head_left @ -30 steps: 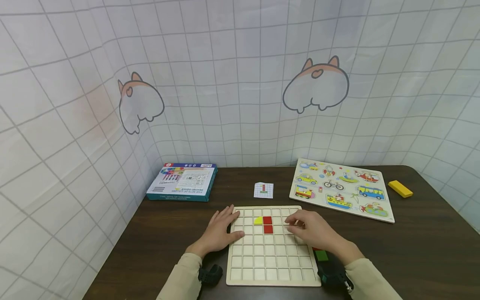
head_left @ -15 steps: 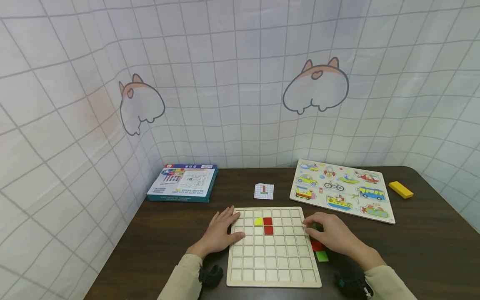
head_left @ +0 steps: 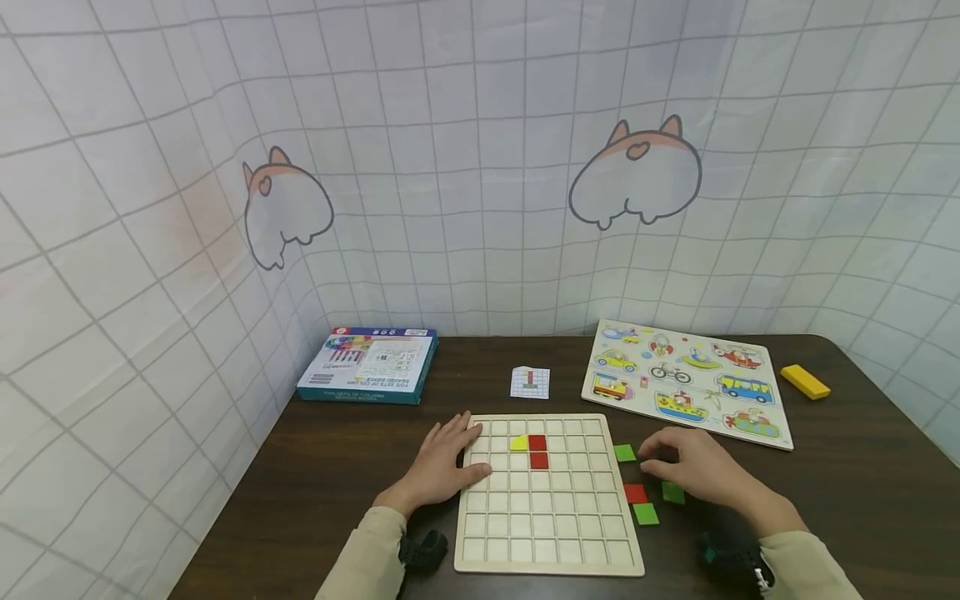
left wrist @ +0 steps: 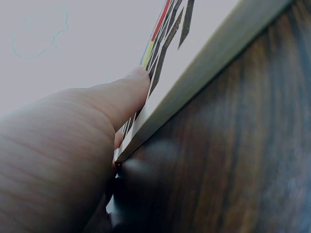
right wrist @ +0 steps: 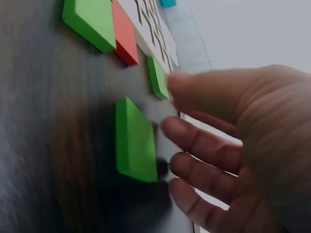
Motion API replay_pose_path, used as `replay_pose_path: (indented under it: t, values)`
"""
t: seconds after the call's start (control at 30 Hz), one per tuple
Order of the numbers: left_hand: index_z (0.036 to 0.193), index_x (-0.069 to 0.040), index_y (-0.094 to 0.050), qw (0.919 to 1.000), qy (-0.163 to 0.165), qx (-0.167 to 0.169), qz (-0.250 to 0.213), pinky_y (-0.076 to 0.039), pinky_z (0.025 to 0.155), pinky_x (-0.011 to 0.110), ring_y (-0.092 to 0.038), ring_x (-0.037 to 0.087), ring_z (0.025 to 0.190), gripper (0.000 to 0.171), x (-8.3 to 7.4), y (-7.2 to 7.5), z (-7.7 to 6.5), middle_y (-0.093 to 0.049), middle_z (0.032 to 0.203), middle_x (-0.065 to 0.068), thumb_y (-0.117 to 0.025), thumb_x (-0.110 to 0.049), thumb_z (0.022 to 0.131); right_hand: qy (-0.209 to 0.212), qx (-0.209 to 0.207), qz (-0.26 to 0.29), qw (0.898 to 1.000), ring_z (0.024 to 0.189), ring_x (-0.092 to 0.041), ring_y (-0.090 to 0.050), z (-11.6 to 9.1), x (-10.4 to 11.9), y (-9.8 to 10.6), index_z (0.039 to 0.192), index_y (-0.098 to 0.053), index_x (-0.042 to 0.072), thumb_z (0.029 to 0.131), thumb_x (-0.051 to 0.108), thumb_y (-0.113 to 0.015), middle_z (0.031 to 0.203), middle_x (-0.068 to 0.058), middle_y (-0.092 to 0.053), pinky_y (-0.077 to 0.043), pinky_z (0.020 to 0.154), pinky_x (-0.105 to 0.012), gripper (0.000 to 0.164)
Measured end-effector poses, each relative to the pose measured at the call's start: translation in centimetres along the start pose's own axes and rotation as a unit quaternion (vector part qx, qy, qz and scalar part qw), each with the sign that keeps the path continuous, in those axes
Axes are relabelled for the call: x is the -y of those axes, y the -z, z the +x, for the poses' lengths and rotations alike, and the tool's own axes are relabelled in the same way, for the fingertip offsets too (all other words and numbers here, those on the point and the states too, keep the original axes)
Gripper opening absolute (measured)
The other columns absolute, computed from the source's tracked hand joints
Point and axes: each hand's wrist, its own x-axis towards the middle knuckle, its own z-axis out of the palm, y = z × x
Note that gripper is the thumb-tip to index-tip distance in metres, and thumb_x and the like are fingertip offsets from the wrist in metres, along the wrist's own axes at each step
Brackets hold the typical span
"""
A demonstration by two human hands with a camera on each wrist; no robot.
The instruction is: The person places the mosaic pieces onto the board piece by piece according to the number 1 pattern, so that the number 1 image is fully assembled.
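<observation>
A pale wooden grid board (head_left: pixel 547 527) lies on the table with two red tiles (head_left: pixel 538 452) and a yellow piece with a curved edge (head_left: pixel 519 443) in its cells. My left hand (head_left: pixel 435 473) rests along the board's left edge, thumb (left wrist: pixel 124 92) on top. To the right of the board, my right hand (head_left: pixel 697 468) hovers with loosely bent fingers and nothing between them. Beneath its palm is one green tile (right wrist: pixel 135 143). Another green tile (head_left: pixel 625 452) lies left of its fingertips; a red tile (head_left: pixel 636 493) and a third green tile (head_left: pixel 646 514) lie beside the board.
Behind the board lies a small gridded paper card (head_left: pixel 529 383) with a red and green figure. A boxed set (head_left: pixel 367 367) stands at back left. A vehicle picture puzzle (head_left: pixel 686 383) and a yellow block (head_left: pixel 806 382) are at back right. A gridded curtain (head_left: pixel 480 208) encloses the table.
My right hand has moved from over the board's right side out to the right of it, uncovering the green and red tiles. The left hand has stayed on the board's edge.
</observation>
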Motion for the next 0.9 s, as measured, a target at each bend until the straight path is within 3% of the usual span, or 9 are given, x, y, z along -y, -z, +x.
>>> replay_pose_path:
  t: [0.17, 0.37, 0.9]
  values:
    - [0.15, -0.009, -0.04, 1.0, -0.002, 0.003, 0.0, -0.004, 0.118, 0.057, -0.014, 0.031, 0.149, 0.072, -0.13, 0.27, 0.08, -0.019, 0.161, 0.013, -0.062, -0.047, 0.093, 0.007, 0.055, 0.038, 0.998, 0.078, -0.001, -0.057, -0.27, -0.41, 0.53, 0.101, -0.07, 0.019, 0.086, 0.036, -0.074, 0.088, 0.012, -0.064, -0.049, 0.067, -0.025, 0.023]
    - [0.15, -0.01, -0.04, 1.0, 0.003, 0.005, 0.005, -0.004, 0.118, 0.056, -0.014, 0.031, 0.149, 0.072, -0.12, 0.33, 0.13, -0.019, 0.162, 0.012, -0.062, -0.048, 0.093, 0.018, 0.096, 0.061, 0.993, 0.081, -0.006, -0.054, -0.32, -0.22, 0.67, 0.1, -0.068, 0.02, 0.083, 0.04, -0.077, 0.092, 0.006, -0.061, -0.046, 0.067, -0.025, 0.028]
    - [0.15, -0.01, -0.04, 0.9999, 0.0, 0.005, 0.012, -0.005, 0.118, 0.055, -0.014, 0.031, 0.149, 0.072, 0.16, 0.07, 0.09, -0.02, 0.161, 0.012, -0.061, -0.049, 0.093, 0.033, 0.107, 0.056, 0.992, 0.08, -0.007, -0.052, -0.15, 0.23, 0.38, 0.1, -0.068, 0.018, 0.083, 0.033, -0.078, 0.09, 0.006, -0.059, -0.044, 0.067, -0.025, 0.025]
